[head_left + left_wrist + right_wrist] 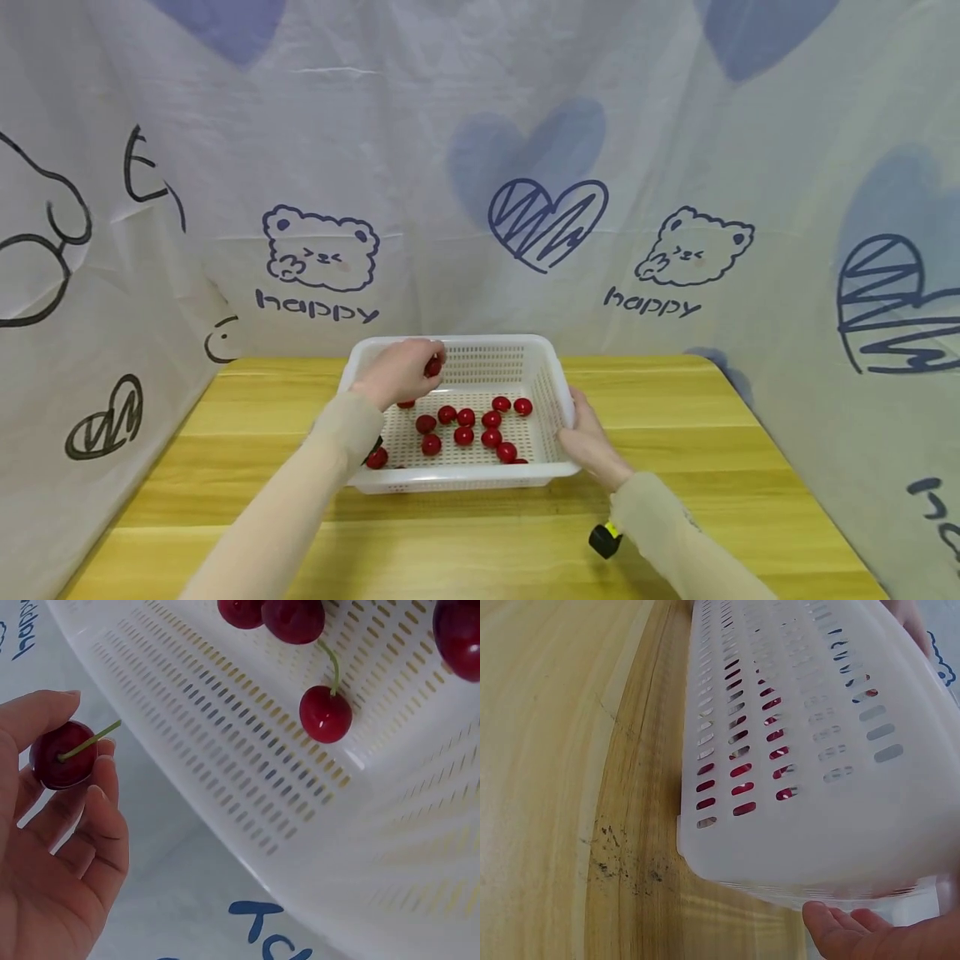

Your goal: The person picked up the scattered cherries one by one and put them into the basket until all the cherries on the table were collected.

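A white perforated plastic basket [465, 475] sits on the wooden table with several dark red cherries [491, 419] spread over its bottom. Above the basket's back left part, my left hand [401, 371] pinches one cherry [64, 757] between thumb and fingers, its green stem sticking out. In the left wrist view this cherry is outside the basket's rim outline, while a stemmed cherry [325, 714] lies within. My right hand [588, 437] holds the basket's right side, thumb at the rim and fingertips [817, 915] against the outer wall.
The wooden table [675, 433] extends on both sides of the basket and in front of it. Behind stands a pale cloth backdrop [450, 275] with printed hearts and bears. A black and yellow piece [606, 540] shows by the right wrist.
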Available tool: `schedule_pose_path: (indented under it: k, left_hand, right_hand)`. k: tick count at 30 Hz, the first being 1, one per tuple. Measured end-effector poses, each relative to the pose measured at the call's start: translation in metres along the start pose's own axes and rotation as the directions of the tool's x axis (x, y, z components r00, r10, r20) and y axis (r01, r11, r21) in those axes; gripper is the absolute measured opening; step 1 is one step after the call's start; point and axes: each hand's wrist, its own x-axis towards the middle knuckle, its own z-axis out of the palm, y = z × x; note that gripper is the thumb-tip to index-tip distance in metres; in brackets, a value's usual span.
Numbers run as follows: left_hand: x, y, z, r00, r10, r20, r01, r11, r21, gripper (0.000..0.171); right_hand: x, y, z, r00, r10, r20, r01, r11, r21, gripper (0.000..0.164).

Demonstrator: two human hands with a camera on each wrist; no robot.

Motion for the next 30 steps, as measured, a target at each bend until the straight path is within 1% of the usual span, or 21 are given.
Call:
schedule_pose_path:
  k: [4,10,17,21,26,30]
  left_hand:
    - [0.003,-0.001,0.007,0.999,-0.036,0.021,0.037,0.999,-0.007,0.012]
    - [0.004,-0.004,0.015,0.997,-0.067,0.039,0.068,0.998,-0.006,0.014]
    - [0.004,-0.011,0.026,0.989,-0.108,0.099,0.109,0.994,0.001,0.016]
    - [0.005,-0.013,0.031,0.988,-0.108,0.109,0.106,0.994,0.016,0.017]
    - [0.005,-0.014,0.033,0.988,-0.102,0.117,0.099,0.995,0.032,0.018]
    - [0.005,-0.014,0.034,0.985,-0.106,0.14,0.1,0.994,0.051,0.021]
  right_hand:
    - [0.0,0.001,0.0,1.0,-0.006,-0.002,0.006,1.0,-0.002,0.08]
    - [0.001,0.002,-0.001,1.0,-0.002,-0.007,0.002,1.0,-0.005,0.078]
    - [0.001,0.001,0.001,1.0,-0.002,-0.003,0.002,1.0,-0.016,0.078]
    - [0.002,0.002,0.001,1.0,0.014,-0.011,-0.014,1.0,-0.019,0.079]
    - [0.002,0.002,0.0,1.0,0.009,-0.01,-0.01,1.0,-0.014,0.078]
    - [0.002,0.002,0.0,1.0,0.006,-0.004,-0.006,1.0,-0.005,0.077]
